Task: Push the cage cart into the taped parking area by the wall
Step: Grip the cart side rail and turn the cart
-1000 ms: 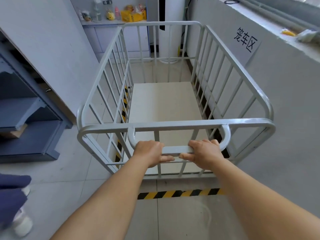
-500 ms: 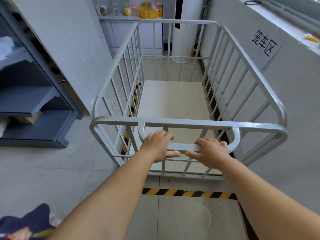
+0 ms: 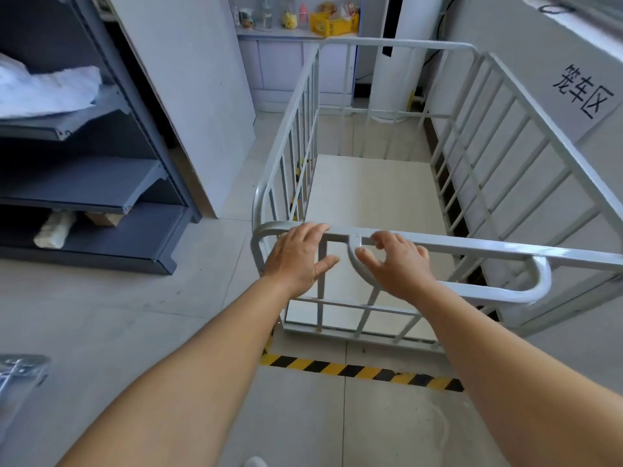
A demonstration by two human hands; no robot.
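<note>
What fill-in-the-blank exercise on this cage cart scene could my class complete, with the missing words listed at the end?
1. The cage cart is painted ____.
2. The striped floor tape behind the cart is yellow and ____.
3. The left hand rests on the cart's top ____.
4. The dark shelving unit stands on the cart's ____ side.

Missing words: white; black; rail; left
</note>
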